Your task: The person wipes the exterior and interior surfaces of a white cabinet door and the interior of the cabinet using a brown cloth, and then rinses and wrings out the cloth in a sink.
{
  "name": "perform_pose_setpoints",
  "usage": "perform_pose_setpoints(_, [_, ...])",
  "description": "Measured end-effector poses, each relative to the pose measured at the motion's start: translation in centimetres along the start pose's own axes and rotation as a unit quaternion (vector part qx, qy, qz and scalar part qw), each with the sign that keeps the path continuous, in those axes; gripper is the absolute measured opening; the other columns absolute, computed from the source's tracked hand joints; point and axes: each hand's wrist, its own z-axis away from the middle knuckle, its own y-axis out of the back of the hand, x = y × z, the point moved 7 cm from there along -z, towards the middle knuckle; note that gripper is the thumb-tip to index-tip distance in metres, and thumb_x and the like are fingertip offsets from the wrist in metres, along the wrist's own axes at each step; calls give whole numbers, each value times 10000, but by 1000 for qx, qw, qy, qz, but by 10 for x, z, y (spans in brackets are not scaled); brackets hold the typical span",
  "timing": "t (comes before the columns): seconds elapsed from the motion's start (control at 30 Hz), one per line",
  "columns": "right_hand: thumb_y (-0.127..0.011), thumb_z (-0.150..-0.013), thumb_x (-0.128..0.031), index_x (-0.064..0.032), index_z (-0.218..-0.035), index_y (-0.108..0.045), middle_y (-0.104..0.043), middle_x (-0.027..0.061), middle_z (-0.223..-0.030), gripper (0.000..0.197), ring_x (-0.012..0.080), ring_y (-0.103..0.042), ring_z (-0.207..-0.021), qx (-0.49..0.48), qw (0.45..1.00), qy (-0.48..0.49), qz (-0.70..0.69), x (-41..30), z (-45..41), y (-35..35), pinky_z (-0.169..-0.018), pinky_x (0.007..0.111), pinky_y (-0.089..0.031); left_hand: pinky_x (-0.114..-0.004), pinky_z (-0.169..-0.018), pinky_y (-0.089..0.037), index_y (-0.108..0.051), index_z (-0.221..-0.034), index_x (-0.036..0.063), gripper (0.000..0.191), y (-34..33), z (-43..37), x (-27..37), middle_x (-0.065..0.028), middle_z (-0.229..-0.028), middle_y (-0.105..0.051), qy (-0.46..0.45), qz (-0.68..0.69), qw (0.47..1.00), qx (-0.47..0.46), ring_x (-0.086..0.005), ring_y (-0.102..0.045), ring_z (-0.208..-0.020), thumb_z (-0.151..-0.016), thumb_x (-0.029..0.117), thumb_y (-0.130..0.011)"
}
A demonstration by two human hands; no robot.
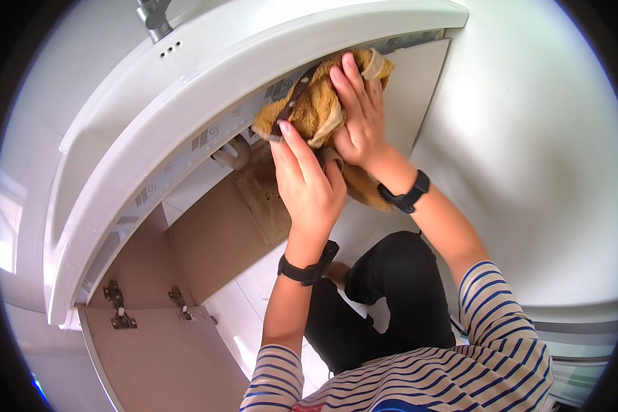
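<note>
A mustard-brown terry cloth point(314, 108) with pale hems and a dark band is bunched up against the grey patterned strip point(206, 138) beneath the washbasin rim point(226, 67). My left hand point(309, 180) holds its lower left part, fingertips on the dark band and thumb near a fold. Higher up and to the right, my right hand point(360, 113) lies along the cloth with its fingers stretched, pressing on it. A loose end of the cloth hangs below my right wrist. The strip directly behind the cloth is hidden.
Under the basin is an open vanity cabinet with a stained floor panel point(226, 221) and a drain pipe point(237, 154). Its left door point(159, 360) swings out on metal hinges point(118, 304); another door point(417, 87) stands at right. A faucet point(155, 20) is above; a white surface point(535, 154) flanks my right arm.
</note>
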Motion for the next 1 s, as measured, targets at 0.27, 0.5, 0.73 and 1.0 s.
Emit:
perform_pose_setpoints(0.27, [-477, -753, -269, -50, -1183, -564, -490, 116, -1336, 490, 274, -524, -825, 43, 999, 11, 5, 6, 46, -7, -776, 416, -396, -663, -1012, -208, -163, -1356, -143, 743, -27, 45, -18, -349, -1252, -321, -96, -130, 986, -31, -554, -337, -1144, -721, 24, -511])
perform_pose_setpoints(0.5, [-477, -797, -372, -105, -1120, -608, -541, 53, -1282, 439, 235, -538, -903, -10, 999, 48, -2, 13, 97, -13, -814, 411, -393, -717, -964, -242, -298, -1287, -91, 595, -35, 74, -26, -305, -1210, -317, -54, -106, 992, -37, -602, -296, -1212, -769, 39, -558])
perform_pose_setpoints(0.73, [-533, -726, -396, -211, -1133, -608, -482, -67, -1338, 454, 178, -475, -1122, -108, 989, 97, 19, 22, 167, -18, -888, 393, -381, -684, -1004, -174, -208, -1332, -117, 766, -48, 128, -23, -321, -1303, -164, 125, 86, 976, -157, -591, -79, -1284, -734, 115, -627])
perform_pose_setpoints(1.0, [-664, -656, -225, -206, -1250, -532, -417, -61, -1397, 609, 181, -466, -1147, -215, 972, 96, -24, 19, 128, -8, -930, 403, -376, -661, -1027, -116, -138, -1365, -116, 819, -22, 101, -10, -334, -1339, -84, 102, 49, 975, -191, -592, 0, -1295, -742, 130, -609])
